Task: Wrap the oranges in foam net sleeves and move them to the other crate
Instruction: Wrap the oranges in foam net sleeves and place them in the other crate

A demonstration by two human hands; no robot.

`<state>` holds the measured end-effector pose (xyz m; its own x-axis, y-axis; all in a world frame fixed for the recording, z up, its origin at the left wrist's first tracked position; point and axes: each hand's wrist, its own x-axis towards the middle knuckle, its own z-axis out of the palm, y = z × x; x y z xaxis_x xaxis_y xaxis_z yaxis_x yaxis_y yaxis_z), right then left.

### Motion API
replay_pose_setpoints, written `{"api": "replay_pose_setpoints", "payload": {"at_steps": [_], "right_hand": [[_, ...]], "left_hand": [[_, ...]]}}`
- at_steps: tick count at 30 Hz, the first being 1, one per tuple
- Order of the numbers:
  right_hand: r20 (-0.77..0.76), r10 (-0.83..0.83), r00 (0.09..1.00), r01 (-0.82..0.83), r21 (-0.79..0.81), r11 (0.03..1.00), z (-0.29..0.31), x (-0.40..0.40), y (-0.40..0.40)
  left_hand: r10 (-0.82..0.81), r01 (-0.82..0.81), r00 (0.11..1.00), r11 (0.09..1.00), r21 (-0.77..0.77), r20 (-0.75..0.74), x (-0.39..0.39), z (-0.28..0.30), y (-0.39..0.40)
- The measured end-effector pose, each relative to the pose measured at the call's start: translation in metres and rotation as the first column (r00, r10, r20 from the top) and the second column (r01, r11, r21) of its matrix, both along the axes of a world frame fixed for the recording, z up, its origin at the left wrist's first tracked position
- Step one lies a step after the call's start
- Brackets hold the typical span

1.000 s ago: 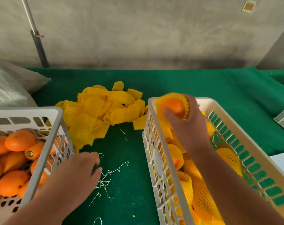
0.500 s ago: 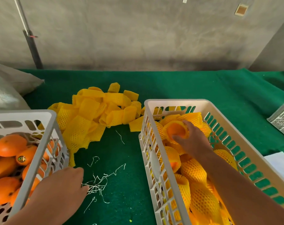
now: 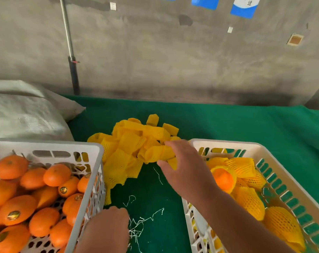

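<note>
My left hand (image 3: 107, 229) rests low by the crate of bare oranges (image 3: 45, 196), fingers loosely curled, holding nothing. To its left: many smooth, glossy fruits unwrapped, so I judge much work remains. My right hand (image 3: 184, 172) pinches a soft, yellow foam net sleeve (image 3: 155, 155) at the pile's near edge. Right of those fingers, the other crate (image 3: 226, 144) holds several netted oranges (image 3: 249, 199). Beyond: crumpled mesh tubes on green felt.

Person: two bare hands, bare forearms. Left hand (image 3: 107, 229), near left; right hand (image 3: 184, 170), centre right. No sleeves, gloves, rings or watch visible.
</note>
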<state>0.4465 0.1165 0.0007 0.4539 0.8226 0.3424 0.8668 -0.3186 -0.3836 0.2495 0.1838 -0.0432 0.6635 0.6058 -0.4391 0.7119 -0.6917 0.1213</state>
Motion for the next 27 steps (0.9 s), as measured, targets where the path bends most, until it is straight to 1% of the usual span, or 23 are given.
{"api": "replay_pose_setpoints", "payload": {"at_steps": [4, 7, 9, 13, 15, 17, 19, 20, 21, 22, 23, 25, 26, 27], "right_hand": [[0.004, 0.108, 0.994, -0.106, -0.171, 0.98, -0.023, -0.017, 0.064], [0.002, 0.181, 0.984, -0.17, -0.321, 0.932, -0.053, -0.026, 0.106], [0.002, 0.217, 0.976, -0.197, -0.403, 0.893, -0.072, -0.033, 0.132], [-0.095, 0.225, 0.97, -0.241, -0.522, 0.818, -0.102, -0.045, 0.176], [-0.115, 0.192, 0.975, -0.223, -0.586, 0.779, -0.117, -0.047, 0.191], [-0.107, 0.181, 0.978, -0.208, -0.603, 0.77, -0.128, -0.044, 0.198], [-0.063, 0.193, 0.979, -0.193, -0.574, 0.796, -0.134, -0.034, 0.197], [-0.044, 0.198, 0.979, -0.188, -0.562, 0.806, -0.135, -0.032, 0.195], [-0.018, 0.225, 0.974, -0.196, -0.561, 0.805, -0.136, -0.031, 0.192], [0.007, 0.269, 0.963, -0.217, -0.574, 0.79, -0.135, -0.028, 0.187], [0.015, 0.306, 0.952, -0.242, -0.574, 0.782, -0.134, -0.025, 0.183], [0.009, 0.321, 0.947, -0.266, -0.54, 0.799, -0.127, -0.019, 0.17], [0.015, 0.324, 0.946, -0.272, -0.509, 0.817, -0.124, -0.015, 0.162], [0.013, 0.313, 0.95, -0.269, -0.48, 0.835, -0.121, -0.011, 0.153]], "left_hand": [[0.045, -0.045, 0.999, 0.999, -0.006, -0.01, 0.004, 0.0, 0.005], [0.029, -0.029, 0.997, 1.0, -0.001, -0.066, 0.009, 0.0, 0.013], [0.025, -0.024, 0.998, 1.0, 0.01, -0.065, 0.009, -0.001, 0.02], [-0.008, 0.008, 1.0, 1.0, -0.002, -0.008, 0.005, -0.004, 0.031], [-0.029, 0.029, 1.0, 1.0, -0.01, -0.003, 0.005, -0.005, 0.032], [-0.018, 0.019, 1.0, 0.999, -0.043, 0.015, 0.006, -0.001, 0.032], [-0.007, 0.011, 0.992, 1.0, -0.028, 0.125, 0.005, 0.004, 0.031], [-0.008, 0.002, 0.973, 1.0, 0.024, 0.231, 0.0, 0.004, 0.032], [-0.016, -0.021, 0.924, 0.996, 0.092, 0.383, -0.007, 0.005, 0.033], [-0.054, -0.051, 0.839, 0.983, 0.177, 0.541, -0.014, 0.008, 0.036], [-0.106, -0.085, 0.766, 0.961, 0.264, 0.633, -0.021, 0.011, 0.04], [-0.203, -0.218, 0.646, 0.875, 0.432, 0.736, -0.036, 0.017, 0.053], [-0.202, -0.303, 0.612, 0.833, 0.463, 0.764, -0.042, 0.018, 0.062], [-0.168, -0.378, 0.593, 0.805, 0.457, 0.787, -0.047, 0.018, 0.072]]}}
